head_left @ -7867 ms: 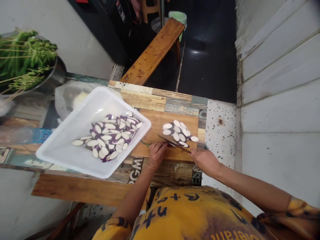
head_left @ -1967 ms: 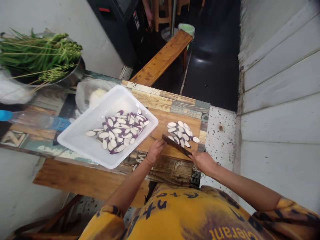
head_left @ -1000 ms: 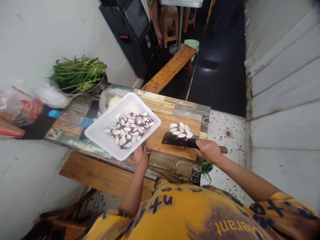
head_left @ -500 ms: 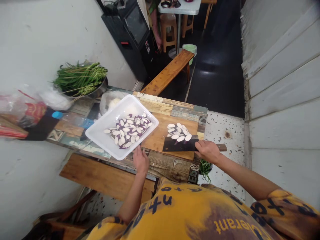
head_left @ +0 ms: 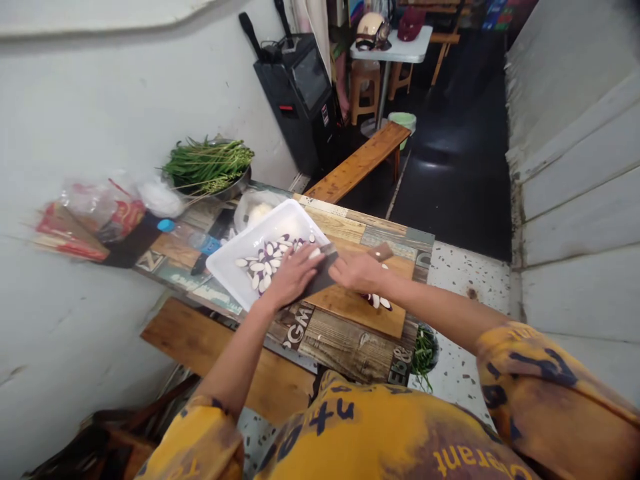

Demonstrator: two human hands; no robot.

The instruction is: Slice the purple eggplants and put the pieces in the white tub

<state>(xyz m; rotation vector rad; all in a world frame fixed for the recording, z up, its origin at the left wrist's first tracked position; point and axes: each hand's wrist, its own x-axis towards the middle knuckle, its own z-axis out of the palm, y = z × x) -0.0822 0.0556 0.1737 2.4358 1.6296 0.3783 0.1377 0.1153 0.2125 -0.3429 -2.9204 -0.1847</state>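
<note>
My right hand [head_left: 356, 270] grips a cleaver [head_left: 323, 273], its dark blade at the near right edge of a white plastic tray [head_left: 225, 267] and its wooden handle end showing beyond the hand. My left hand [head_left: 294, 275] reaches over the tray with fingers stretched out, beside the blade and over some slices. Whether it touches the blade is unclear. Purple-skinned eggplant slices [head_left: 267, 257] lie in the tray. A few more slices [head_left: 377, 301] rest on the wooden cutting board [head_left: 350, 313], partly hidden by my right forearm.
Behind the tray sits a plastic bag [head_left: 253, 207] with pale contents. Farther left are a bottle [head_left: 187, 237], plastic packages [head_left: 100, 213] and a metal bowl of green stalks [head_left: 210, 167]. A wooden bench [head_left: 360, 163] stands beyond the table; another bench [head_left: 200, 340] is at the near side.
My right hand has carried the cleaver left from the board to the tray. My left hand has moved from the tray's near rim to over the slices. Fewer slices show on the board.
</note>
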